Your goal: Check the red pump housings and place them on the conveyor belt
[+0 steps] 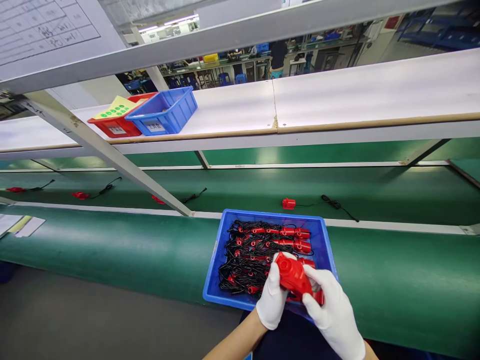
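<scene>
My left hand (273, 295) and my right hand (330, 305), both in white gloves, are closed around a red plastic housing (292, 274). They hold it tilted above the near right part of a blue bin (213, 270). Rows of red plastic parts (300, 245) with coiled black cables (243, 255) lie in the bin. The housing and my hands hide some of the parts at the bin's near right corner. Whether a cable hangs from the held housing, I cannot tell.
Behind the bin, a red part with a black cable (288, 203) lies on the green belt (240, 185), with several more to the left. A white shelf (337, 100) crosses above, bearing a blue box (165, 112) and a red box (116, 125). A slanted post (112, 150) stands left.
</scene>
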Available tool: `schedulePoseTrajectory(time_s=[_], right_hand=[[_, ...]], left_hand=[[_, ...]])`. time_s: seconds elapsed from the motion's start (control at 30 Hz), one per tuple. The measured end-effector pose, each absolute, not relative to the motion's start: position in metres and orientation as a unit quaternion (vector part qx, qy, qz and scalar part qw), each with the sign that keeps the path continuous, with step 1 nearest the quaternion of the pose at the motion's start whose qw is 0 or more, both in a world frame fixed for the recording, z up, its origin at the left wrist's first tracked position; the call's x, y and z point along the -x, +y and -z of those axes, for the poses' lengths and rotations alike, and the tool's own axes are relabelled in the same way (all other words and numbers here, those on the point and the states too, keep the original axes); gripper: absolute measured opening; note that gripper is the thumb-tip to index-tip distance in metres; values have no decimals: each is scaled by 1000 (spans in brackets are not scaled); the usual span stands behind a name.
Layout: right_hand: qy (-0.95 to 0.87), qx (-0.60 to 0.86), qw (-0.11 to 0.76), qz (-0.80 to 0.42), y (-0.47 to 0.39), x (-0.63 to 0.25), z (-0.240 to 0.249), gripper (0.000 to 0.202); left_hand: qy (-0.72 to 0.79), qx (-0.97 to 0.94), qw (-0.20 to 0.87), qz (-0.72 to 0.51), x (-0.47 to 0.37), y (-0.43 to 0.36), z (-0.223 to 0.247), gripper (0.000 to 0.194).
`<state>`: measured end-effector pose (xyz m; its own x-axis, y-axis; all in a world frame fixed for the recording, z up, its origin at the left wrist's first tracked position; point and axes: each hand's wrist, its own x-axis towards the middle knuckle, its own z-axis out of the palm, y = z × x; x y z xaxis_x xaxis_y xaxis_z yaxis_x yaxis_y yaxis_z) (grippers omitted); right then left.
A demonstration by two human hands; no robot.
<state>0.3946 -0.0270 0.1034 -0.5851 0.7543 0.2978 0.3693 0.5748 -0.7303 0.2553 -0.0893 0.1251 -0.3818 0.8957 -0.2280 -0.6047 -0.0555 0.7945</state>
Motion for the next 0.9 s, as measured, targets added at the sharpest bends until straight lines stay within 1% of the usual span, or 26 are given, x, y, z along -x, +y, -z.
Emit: schedulePoseTrajectory(time_s=[0.07,0.13,0.2,0.23,0.3,0.37,0.43,0.53,0.57,0.6,0.67,0.7,0.73,0.77,0.83,0.9], right_hand=[[-805,341,342,-344,-22,-397,-106,28],[-794,331,348,-372,-19,-400,-111,29],[-806,316,299,-402,-16,-401,-117,32],[-815,310,261,-414,-15,-401,-121,33],[-825,303,193,-436,-13,-401,-128,36],[-825,288,155,-461,-9,-402,-135,39],[-826,248,135,-488,-5,-404,-139,39],[-835,179,140,-500,-1,-412,-139,36],[-837,165,155,-498,-1,-414,-137,35],[-836,155,174,-497,-1,-417,-135,35],[-822,149,215,-506,-3,-420,-130,35],[-809,153,231,-518,-3,-421,-127,36],[-794,164,240,-535,-4,-421,-123,38],[-775,183,245,-553,-3,-420,-120,39],[-737,244,265,-572,2,-420,-112,42],[-719,307,306,-543,15,-424,-105,43]], left_hand=[[488,-244,458,-702,-254,-94,-124,52],[524,-316,372,-698,-253,-97,-119,60],[554,-382,285,-683,-252,-99,-109,69],[563,-403,262,-672,-251,-100,-104,73],[576,-437,250,-644,-247,-104,-92,76],[574,-472,256,-618,-241,-109,-81,72],[558,-511,258,-601,-235,-115,-76,61],[547,-555,222,-587,-227,-116,-80,44],[545,-569,187,-586,-226,-115,-84,44],[543,-582,136,-591,-225,-112,-89,51],[542,-599,29,-589,-222,-103,-100,76],[549,-603,-4,-578,-220,-99,-104,88],[563,-609,-10,-559,-218,-94,-106,95],[582,-616,8,-531,-215,-91,-106,97],[630,-636,94,-436,-208,-87,-98,85],[691,-643,191,-270,-199,-88,-81,71]])
